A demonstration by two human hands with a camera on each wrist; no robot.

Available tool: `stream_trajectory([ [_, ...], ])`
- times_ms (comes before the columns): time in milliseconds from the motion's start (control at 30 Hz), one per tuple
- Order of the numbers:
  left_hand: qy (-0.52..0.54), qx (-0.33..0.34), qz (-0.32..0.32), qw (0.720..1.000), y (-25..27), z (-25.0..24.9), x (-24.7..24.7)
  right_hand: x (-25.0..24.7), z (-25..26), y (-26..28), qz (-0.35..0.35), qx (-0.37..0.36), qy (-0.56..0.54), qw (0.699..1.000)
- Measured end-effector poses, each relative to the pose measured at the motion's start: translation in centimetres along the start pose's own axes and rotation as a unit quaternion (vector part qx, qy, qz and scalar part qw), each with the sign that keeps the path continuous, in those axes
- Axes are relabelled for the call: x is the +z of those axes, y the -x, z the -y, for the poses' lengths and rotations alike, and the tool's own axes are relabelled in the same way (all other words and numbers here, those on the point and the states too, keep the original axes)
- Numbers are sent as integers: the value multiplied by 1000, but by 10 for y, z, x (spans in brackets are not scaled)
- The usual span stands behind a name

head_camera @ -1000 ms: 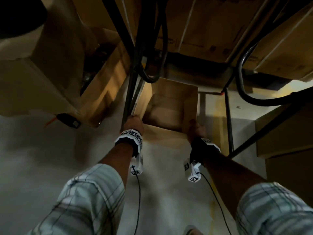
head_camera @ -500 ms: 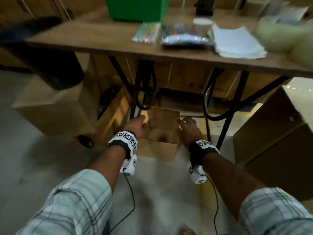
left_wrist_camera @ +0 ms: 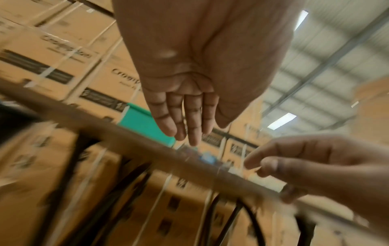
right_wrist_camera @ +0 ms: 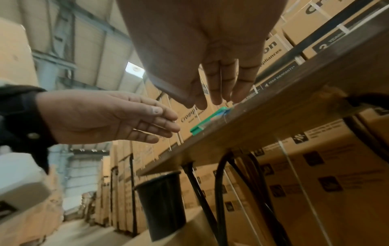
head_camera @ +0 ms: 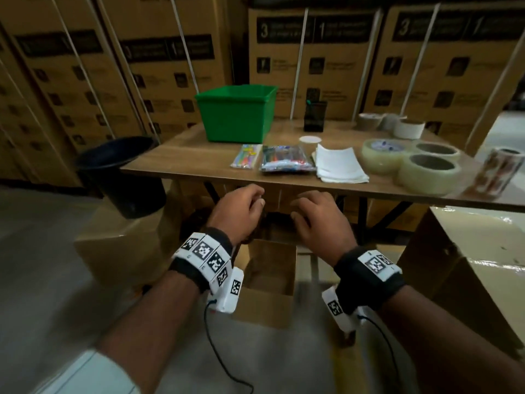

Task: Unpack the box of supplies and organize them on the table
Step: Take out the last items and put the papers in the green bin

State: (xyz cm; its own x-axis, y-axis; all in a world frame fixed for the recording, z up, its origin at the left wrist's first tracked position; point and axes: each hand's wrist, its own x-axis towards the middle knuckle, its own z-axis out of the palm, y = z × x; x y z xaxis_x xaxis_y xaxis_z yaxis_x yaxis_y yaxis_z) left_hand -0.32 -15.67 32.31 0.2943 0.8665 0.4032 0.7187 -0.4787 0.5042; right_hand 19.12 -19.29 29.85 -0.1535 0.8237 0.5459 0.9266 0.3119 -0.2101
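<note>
The open cardboard box (head_camera: 267, 282) sits on the floor below my wrists, and its inside looks empty. My left hand (head_camera: 244, 209) and right hand (head_camera: 312, 214) hover side by side above it, just short of the table's front edge (head_camera: 199, 173). Both hold nothing, their fingers loose. In the left wrist view the left hand (left_wrist_camera: 185, 119) shows a bare palm with the right hand (left_wrist_camera: 311, 166) beside it. The right wrist view shows the right hand (right_wrist_camera: 212, 83) and the left hand (right_wrist_camera: 109, 119) empty too. Pen packs (head_camera: 287, 159), paper sheets (head_camera: 339, 164) and clear tape rolls (head_camera: 429, 173) lie on the table.
A green bin (head_camera: 237, 113), a black pen holder (head_camera: 315, 116), a white cup (head_camera: 309, 140) and more tape rolls (head_camera: 409, 127) stand further back. A black bucket (head_camera: 122, 172) stands left of the table and a large carton (head_camera: 468, 265) at right. Stacked cartons line the wall.
Both hands have let go of the box's rim and risen to the height of the table's edge. The head view has swung up from under the table to its top.
</note>
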Motion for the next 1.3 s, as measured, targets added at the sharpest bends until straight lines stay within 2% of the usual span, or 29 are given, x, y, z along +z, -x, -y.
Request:
stream_trajectory([
  [167, 35, 28, 5, 999, -60, -6, -12, -7, -16, -52, -24, -1, -27, 999],
  [300, -26, 52, 64, 996, -111, -24, -30, -24, -29, -92, -20, 13, -18, 1000],
  [433, -38, 43, 140, 988, -157, -46, -40, -47, -44, -130, -4, 76, -28, 997],
  [533, -3, 16, 186, 982, -175, -72, -50, -77, -50, -148, 42, 121, -21, 992],
  [633, 18, -7, 215, 976, -186, -90, -67, -105, -51, -162, 72, 130, -26, 989],
  [833, -14, 13, 262, 965, -222, -106, -81, -133, -54, -194, 157, 151, 6, 976],
  [1033, -32, 44, 300, 952, -252, -96, -69, -127, -65, -205, 179, 200, 14, 963],
  [1167, -39, 52, 320, 945, -263, -89, -47, -121, -76, -200, 215, 243, -2, 946],
  [1300, -62, 64, 332, 939, -269, -86, -17, -112, -95, -189, 211, 283, 11, 936],
])
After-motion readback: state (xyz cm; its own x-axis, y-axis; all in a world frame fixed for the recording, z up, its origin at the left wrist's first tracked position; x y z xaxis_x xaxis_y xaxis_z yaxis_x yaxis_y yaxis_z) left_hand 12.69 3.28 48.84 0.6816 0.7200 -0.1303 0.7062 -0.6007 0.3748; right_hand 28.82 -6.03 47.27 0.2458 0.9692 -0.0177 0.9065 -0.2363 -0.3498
